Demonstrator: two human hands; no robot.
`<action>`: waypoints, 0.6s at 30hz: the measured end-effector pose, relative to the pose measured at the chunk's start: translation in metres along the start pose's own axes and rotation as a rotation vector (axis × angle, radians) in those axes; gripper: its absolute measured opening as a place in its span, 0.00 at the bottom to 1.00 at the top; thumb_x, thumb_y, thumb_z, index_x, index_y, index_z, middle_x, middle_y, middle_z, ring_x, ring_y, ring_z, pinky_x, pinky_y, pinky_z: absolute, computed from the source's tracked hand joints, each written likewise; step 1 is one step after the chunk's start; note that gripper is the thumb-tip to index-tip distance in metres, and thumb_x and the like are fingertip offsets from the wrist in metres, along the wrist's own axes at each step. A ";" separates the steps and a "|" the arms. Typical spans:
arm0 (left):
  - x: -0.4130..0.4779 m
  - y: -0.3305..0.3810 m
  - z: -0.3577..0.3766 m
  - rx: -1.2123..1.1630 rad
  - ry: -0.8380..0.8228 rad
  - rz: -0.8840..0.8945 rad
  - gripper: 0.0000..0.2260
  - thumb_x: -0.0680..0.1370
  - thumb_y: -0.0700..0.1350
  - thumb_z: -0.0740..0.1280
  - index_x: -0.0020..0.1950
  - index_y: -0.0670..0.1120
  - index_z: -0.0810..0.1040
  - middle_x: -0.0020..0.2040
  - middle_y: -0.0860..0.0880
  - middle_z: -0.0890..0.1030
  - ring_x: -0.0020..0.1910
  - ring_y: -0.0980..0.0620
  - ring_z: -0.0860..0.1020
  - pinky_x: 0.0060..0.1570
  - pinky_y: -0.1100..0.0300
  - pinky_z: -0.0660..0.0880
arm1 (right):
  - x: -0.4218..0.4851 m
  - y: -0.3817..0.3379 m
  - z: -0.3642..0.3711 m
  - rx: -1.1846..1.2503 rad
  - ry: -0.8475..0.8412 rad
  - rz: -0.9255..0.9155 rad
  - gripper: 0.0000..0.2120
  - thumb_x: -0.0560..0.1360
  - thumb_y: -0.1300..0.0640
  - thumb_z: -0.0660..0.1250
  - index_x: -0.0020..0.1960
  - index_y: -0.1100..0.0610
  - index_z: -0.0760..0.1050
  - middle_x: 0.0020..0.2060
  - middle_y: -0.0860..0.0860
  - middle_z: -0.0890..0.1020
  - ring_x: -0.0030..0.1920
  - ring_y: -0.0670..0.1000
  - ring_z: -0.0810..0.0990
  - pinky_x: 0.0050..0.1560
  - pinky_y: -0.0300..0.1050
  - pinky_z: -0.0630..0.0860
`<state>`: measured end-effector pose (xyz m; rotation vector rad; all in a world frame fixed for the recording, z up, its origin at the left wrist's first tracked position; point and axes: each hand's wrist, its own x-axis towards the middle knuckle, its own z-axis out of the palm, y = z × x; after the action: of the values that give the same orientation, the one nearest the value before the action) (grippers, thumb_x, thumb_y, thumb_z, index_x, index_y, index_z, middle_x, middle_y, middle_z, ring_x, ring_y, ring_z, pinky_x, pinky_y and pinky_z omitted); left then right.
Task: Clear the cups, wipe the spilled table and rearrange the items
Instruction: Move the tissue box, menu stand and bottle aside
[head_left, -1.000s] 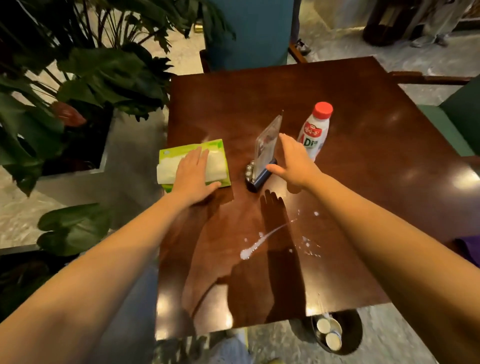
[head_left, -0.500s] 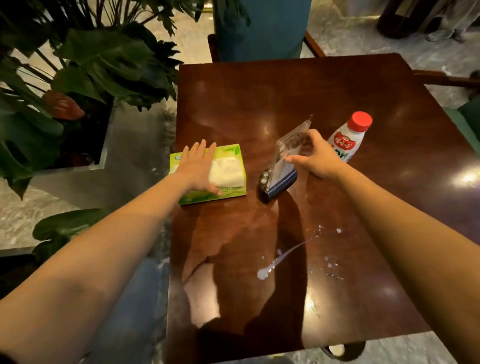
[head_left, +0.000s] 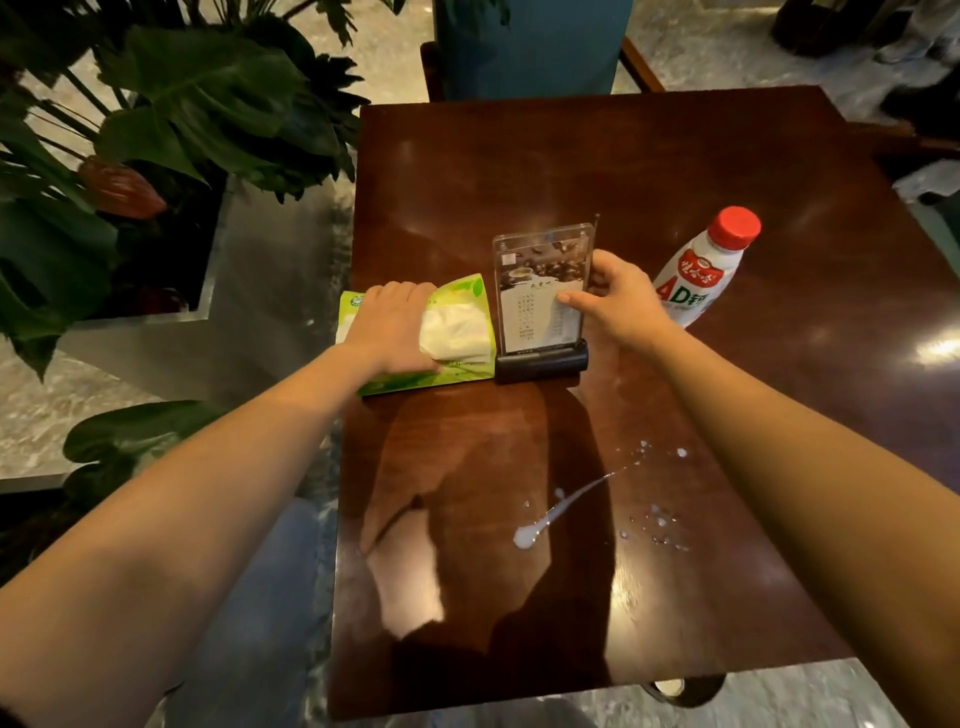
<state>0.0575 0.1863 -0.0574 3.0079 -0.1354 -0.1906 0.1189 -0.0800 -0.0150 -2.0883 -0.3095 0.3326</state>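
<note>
my right hand (head_left: 618, 306) has turned the menu stand (head_left: 540, 296) from edge-on to facing me, thumb on its front and fingers behind. it now stands upright just beside the tissue pack (head_left: 460, 332), which my left hand (head_left: 392, 325) presses with a flat palm at the left edge of the bench (head_left: 519, 156). the milk spill (head_left: 530, 532) nearer me is unwiped, so i judge pulling a tissue comes next.

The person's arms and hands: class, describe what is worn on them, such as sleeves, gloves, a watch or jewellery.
No sleeve shows on the left forearm or right forearm; both are bare to the frame edge. The left hand and right hand are ungloved. No watch, bracelet or ring shows on the wrists or visible fingers.
</note>
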 end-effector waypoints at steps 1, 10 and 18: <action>-0.001 0.000 0.000 -0.002 0.008 0.001 0.41 0.60 0.61 0.75 0.67 0.47 0.65 0.60 0.45 0.74 0.59 0.43 0.71 0.60 0.48 0.65 | -0.001 0.000 0.001 0.002 0.008 -0.002 0.15 0.73 0.60 0.70 0.59 0.54 0.74 0.55 0.49 0.81 0.56 0.48 0.79 0.56 0.43 0.76; -0.009 0.004 -0.001 -0.031 0.055 -0.013 0.38 0.61 0.58 0.75 0.66 0.47 0.66 0.59 0.45 0.75 0.59 0.43 0.71 0.61 0.48 0.63 | -0.020 0.003 -0.004 0.018 0.082 -0.035 0.07 0.74 0.61 0.68 0.51 0.55 0.75 0.51 0.49 0.80 0.53 0.47 0.78 0.49 0.36 0.76; -0.012 0.010 -0.006 -0.058 0.052 -0.023 0.37 0.62 0.57 0.76 0.66 0.47 0.66 0.60 0.45 0.74 0.60 0.43 0.71 0.63 0.47 0.63 | -0.029 0.002 -0.027 0.085 0.138 -0.046 0.09 0.74 0.64 0.67 0.54 0.62 0.74 0.51 0.52 0.80 0.55 0.49 0.78 0.56 0.46 0.77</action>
<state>0.0455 0.1785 -0.0484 2.9543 -0.0893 -0.1165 0.1018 -0.1122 0.0000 -2.0059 -0.2562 0.1698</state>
